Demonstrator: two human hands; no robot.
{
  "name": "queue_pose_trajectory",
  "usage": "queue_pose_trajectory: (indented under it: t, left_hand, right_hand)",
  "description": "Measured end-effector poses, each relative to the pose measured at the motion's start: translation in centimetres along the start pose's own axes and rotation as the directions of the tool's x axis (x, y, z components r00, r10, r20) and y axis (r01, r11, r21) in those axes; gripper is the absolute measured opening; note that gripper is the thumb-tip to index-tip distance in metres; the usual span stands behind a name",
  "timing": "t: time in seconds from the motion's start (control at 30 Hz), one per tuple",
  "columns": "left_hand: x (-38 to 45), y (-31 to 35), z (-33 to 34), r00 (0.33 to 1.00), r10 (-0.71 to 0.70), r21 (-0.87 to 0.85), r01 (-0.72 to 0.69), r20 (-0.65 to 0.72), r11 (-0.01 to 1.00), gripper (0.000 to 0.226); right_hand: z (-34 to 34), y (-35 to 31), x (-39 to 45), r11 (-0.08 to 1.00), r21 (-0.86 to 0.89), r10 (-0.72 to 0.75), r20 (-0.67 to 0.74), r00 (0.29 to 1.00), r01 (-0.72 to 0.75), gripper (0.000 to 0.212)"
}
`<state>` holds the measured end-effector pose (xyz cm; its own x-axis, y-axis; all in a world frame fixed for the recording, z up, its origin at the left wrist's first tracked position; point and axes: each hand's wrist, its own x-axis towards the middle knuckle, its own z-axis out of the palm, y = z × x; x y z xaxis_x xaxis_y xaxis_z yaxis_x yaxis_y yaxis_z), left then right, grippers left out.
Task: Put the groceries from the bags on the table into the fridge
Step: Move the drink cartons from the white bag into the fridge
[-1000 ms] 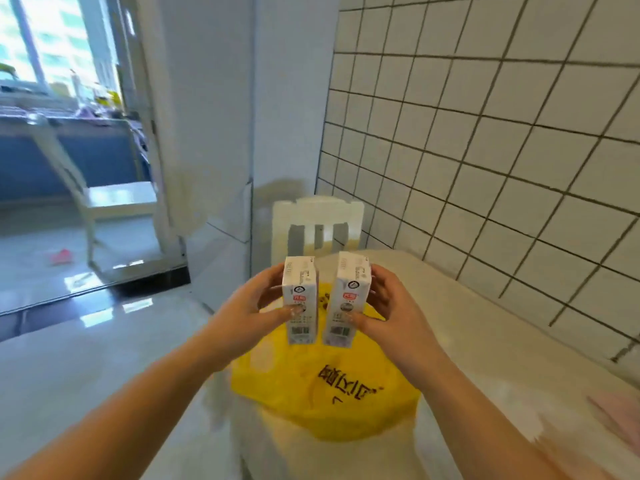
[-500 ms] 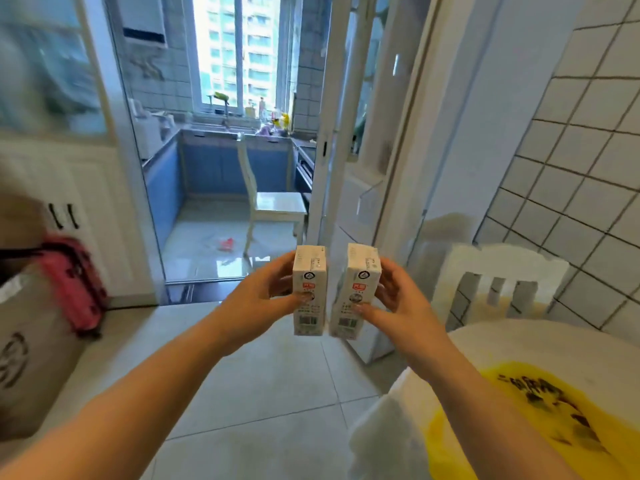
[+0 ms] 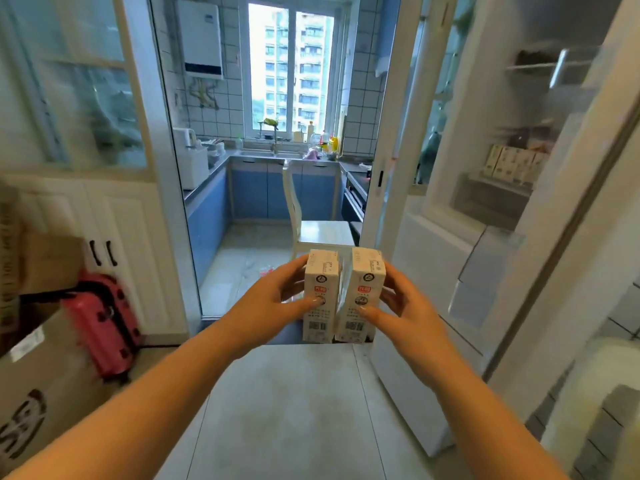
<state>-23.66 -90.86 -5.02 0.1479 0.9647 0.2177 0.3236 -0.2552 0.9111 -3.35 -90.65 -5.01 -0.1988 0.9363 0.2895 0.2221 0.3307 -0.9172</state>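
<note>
Just below the centre of the frame, the left hand [image 3: 273,306] is gripping the left carton [image 3: 320,295], its thumb lying across the printed front and its fingers curling round the far side. Beside it, the right hand [image 3: 403,311] is holding the right carton [image 3: 362,295] the same way, thumb on the front and fingers wrapping the outer edge. Both white cartons are standing upright and sitting side by side, touching or almost touching along their inner edges, held out in the air above the pale tiled floor [image 3: 294,410].

At the right of the frame the open fridge [image 3: 491,209] is showing blurred shelves, with a row of similar cartons [image 3: 512,164] sitting on one in the upper right. Through the doorway in the centre, a white chair [image 3: 318,226] is standing in front of blue kitchen cabinets [image 3: 256,195], under a bright window [image 3: 294,64]. At the lower left a pink suitcase [image 3: 100,323] is leaning among cardboard boxes [image 3: 38,386]. A white chair back [image 3: 595,410] is showing at the lower right edge.
</note>
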Motion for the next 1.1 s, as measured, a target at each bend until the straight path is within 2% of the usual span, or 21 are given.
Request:
queue_pose_trajectory:
  t: [0.2,0.33,0.47,0.63,0.87,1.1]
  left_hand:
    - [11.2,-2.3,-2.1,0.998,-0.009,0.012,0.01,-0.058,1.0,0.063]
    - [18.4,-3.8,-2.7,0.999,0.013,0.009,-0.013,-0.031,1.0,0.062]
    - [26.5,-6.1,-2.9,0.997,0.051,-0.008,-0.05,0.05,0.999,0.06]
    - [38.6,-8.4,-2.4,0.967,0.123,-0.06,-0.112,0.222,0.992,0.059]
    - [54.5,-8.8,1.3,0.851,0.24,-0.203,-0.161,0.467,0.966,0.058]
    - [64.6,-7.4,9.5,0.715,0.327,-0.318,-0.154,0.618,0.936,0.06]
  right_hand:
    - [0.0,2.2,11.6,0.999,-0.053,-0.012,-0.012,1.0,0.011,0.059]
    - [-0.6,4.8,17.8,0.997,-0.07,0.033,-0.082,0.996,-0.039,0.062]
    - [-1.7,7.8,23.7,0.996,-0.063,0.058,-0.161,0.985,-0.069,0.063]
    - [-4.5,10.3,31.7,0.993,-0.089,0.048,-0.294,0.954,-0.078,0.062]
    - [-9.9,12.4,40.6,0.98,-0.092,0.095,-0.558,0.825,-0.175,0.063]
    - [-17.1,15.3,44.5,0.959,-0.136,0.081,-0.708,0.702,-0.248,0.062]
